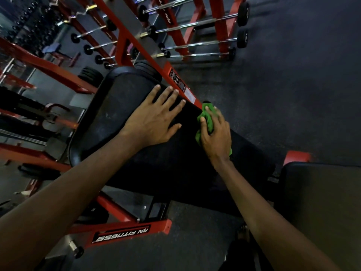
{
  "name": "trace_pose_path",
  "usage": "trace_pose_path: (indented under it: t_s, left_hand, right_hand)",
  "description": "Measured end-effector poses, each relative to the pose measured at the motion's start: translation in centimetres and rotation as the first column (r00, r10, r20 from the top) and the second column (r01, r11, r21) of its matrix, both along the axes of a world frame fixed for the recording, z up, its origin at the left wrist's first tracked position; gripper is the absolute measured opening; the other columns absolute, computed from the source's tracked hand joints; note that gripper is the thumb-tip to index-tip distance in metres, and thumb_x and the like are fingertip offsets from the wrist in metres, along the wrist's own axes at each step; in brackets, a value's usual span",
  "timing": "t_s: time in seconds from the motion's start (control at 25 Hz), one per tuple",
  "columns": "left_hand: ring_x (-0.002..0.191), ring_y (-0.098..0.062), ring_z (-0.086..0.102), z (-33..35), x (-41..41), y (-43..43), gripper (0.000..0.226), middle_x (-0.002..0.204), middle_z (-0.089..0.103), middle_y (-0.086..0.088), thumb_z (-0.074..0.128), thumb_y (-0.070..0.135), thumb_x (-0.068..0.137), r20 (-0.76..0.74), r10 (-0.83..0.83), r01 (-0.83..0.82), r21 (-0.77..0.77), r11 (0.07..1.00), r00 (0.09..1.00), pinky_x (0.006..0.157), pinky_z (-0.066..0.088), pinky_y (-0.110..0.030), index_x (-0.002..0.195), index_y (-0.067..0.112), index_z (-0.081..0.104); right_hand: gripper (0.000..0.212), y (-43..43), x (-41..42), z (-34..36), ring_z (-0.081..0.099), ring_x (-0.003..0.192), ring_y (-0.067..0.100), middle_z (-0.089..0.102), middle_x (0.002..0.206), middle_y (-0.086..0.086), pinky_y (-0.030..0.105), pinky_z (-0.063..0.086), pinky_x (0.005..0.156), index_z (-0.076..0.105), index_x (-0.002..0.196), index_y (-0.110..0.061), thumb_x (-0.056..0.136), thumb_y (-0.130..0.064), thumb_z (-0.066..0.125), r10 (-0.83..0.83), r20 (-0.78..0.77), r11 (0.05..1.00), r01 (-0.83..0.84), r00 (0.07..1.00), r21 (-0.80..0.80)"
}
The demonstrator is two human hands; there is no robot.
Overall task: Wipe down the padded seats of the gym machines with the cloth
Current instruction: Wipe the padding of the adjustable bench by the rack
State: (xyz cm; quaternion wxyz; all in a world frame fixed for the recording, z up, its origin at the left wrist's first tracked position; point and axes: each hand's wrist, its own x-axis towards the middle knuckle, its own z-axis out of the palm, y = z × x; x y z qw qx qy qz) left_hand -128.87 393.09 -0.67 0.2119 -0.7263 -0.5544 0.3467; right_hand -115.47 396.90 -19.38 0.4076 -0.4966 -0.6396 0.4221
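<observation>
A long black padded bench pad [109, 118] runs from upper left to lower right on a red machine frame. My left hand [154, 118] lies flat on the pad with the fingers spread, holding nothing. My right hand [215, 135] grips a bunched green cloth [205, 119] and presses it against the pad's right edge. Part of the cloth sticks out past my fingers and a corner shows below my wrist. A second black pad [320, 202] sits at the lower right.
The red frame [125, 232] with a white brand label stands below the pad. A red rack of chrome barbells [197, 24] fills the top. Stacked weight plates [90, 75] lie at the left. Dark rubber floor [293, 85] spreads to the right.
</observation>
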Motion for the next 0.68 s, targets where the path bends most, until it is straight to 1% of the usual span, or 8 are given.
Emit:
trace_pose_path:
  t_s: [0.08, 0.16, 0.24, 0.36, 0.48, 0.56, 0.6, 0.68]
  left_hand:
    - [0.151, -0.035, 0.019, 0.0, 0.0, -0.1, 0.072, 0.162, 0.025, -0.019, 0.022, 0.057, 0.100, 0.005, -0.007, 0.007, 0.006, 1.000, 1.000, 0.123, 0.009, -0.053, 0.157, 0.014, 0.024]
    - [0.151, -0.034, 0.018, 0.1, 0.0, -0.1, 0.072, 0.162, 0.024, -0.018, 0.020, 0.058, 0.100, 0.009, -0.005, 0.005, 0.008, 1.000, 1.000, 0.123, 0.008, -0.053, 0.158, 0.014, 0.024]
    - [0.151, -0.034, 0.018, 0.2, 0.1, -0.1, 0.072, 0.162, 0.023, -0.018, 0.020, 0.058, 0.100, 0.007, -0.003, 0.003, 0.010, 1.000, 1.000, 0.123, 0.008, -0.053, 0.158, 0.014, 0.023]
    - [0.151, -0.035, 0.019, 0.2, 0.2, -0.2, 0.072, 0.162, 0.025, -0.018, 0.021, 0.057, 0.100, 0.009, -0.007, 0.006, 0.015, 1.000, 1.000, 0.123, 0.009, -0.053, 0.157, 0.014, 0.024]
    - [0.151, -0.035, 0.020, 0.3, 0.2, -0.1, 0.072, 0.161, 0.026, -0.019, 0.023, 0.057, 0.100, 0.017, -0.010, 0.010, 0.007, 1.000, 1.000, 0.123, 0.010, -0.053, 0.157, 0.014, 0.026]
    - [0.150, -0.036, 0.021, 0.3, 0.3, -0.1, 0.072, 0.161, 0.026, -0.019, 0.023, 0.057, 0.100, 0.014, -0.017, 0.017, 0.011, 1.000, 1.000, 0.123, 0.010, -0.054, 0.157, 0.013, 0.026]
    - [0.150, -0.036, 0.021, 0.2, 0.2, -0.1, 0.072, 0.161, 0.026, -0.019, 0.023, 0.057, 0.101, 0.011, -0.015, 0.015, 0.011, 1.000, 1.000, 0.123, 0.010, -0.054, 0.157, 0.013, 0.026]
    - [0.150, -0.036, 0.021, 0.2, 0.2, -0.1, 0.072, 0.161, 0.026, -0.019, 0.022, 0.057, 0.101, 0.004, -0.010, 0.010, 0.007, 1.000, 1.000, 0.123, 0.010, -0.054, 0.157, 0.013, 0.025]
  right_hand:
    - [0.048, -2.4, 1.0, -2.3, 0.043, 0.139, 0.017, 0.044, 0.155, -0.004, 0.033, 0.036, 0.112, 0.051, 0.146, -0.029, 0.102, -0.047, 0.042, -0.033, 0.020, 0.999, 0.032, 0.999, 0.020]
    - [0.047, -4.1, 2.2, -4.2, 0.042, 0.140, 0.020, 0.047, 0.153, -0.002, 0.036, 0.035, 0.114, 0.053, 0.144, -0.026, 0.102, -0.044, 0.045, -0.090, 0.014, 0.990, 0.091, 0.996, -0.106]
    - [0.044, -4.0, 2.1, -4.2, 0.047, 0.133, 0.025, 0.049, 0.151, -0.001, 0.031, 0.035, 0.109, 0.055, 0.143, -0.025, 0.103, -0.041, 0.048, -0.141, 0.023, 0.962, 0.143, 0.990, -0.234]
    - [0.044, -2.5, 0.2, -1.2, 0.051, 0.128, 0.024, 0.051, 0.150, -0.002, 0.028, 0.036, 0.105, 0.057, 0.141, -0.027, 0.101, -0.042, 0.046, -0.083, 0.009, 0.991, 0.083, 0.997, -0.103]
    - [0.042, -1.8, -1.0, 1.1, 0.046, 0.135, 0.017, 0.049, 0.151, -0.005, 0.026, 0.035, 0.108, 0.057, 0.141, -0.027, 0.102, -0.038, 0.051, 0.014, -0.032, 0.998, -0.011, 0.999, 0.067]
    - [0.040, -2.2, 0.0, -0.2, 0.042, 0.141, 0.014, 0.049, 0.151, -0.003, 0.026, 0.033, 0.111, 0.057, 0.141, -0.024, 0.102, -0.030, 0.055, 0.023, -0.050, 0.991, -0.016, 0.998, 0.136]
    - [0.040, -2.7, 0.8, -1.4, 0.042, 0.141, 0.014, 0.049, 0.151, -0.003, 0.027, 0.034, 0.112, 0.057, 0.142, -0.024, 0.102, -0.029, 0.055, 0.009, -0.045, 0.992, -0.003, 0.999, 0.127]
    - [0.041, -3.7, 2.2, -3.7, 0.043, 0.138, 0.017, 0.047, 0.153, -0.004, 0.029, 0.037, 0.111, 0.055, 0.143, -0.026, 0.103, -0.033, 0.051, -0.034, -0.014, 0.999, 0.034, 0.999, -0.014]
